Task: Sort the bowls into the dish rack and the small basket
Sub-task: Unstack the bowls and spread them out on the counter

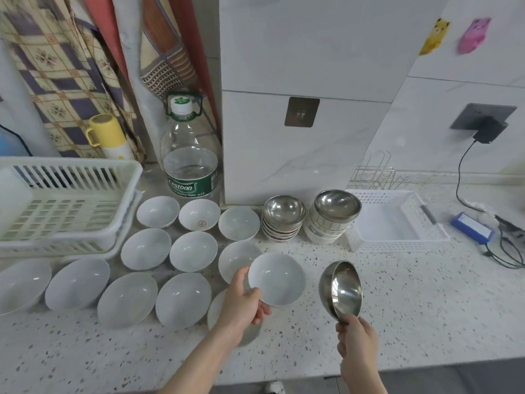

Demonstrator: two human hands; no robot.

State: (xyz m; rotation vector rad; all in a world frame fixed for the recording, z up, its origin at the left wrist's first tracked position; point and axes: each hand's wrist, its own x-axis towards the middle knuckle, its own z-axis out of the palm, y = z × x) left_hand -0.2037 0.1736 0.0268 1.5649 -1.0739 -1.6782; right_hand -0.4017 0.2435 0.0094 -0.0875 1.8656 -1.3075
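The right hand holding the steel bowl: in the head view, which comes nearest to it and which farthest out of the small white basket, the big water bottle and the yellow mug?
Measured from the right hand:
1. Small white basket, just up and to the right on the counter.
2. Water bottle, further back at the wall, left of centre.
3. Yellow mug, far back left, behind the dish rack.

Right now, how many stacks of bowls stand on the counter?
2: side by side at the wall, left of the small basket; left stack lower, right stack taller.
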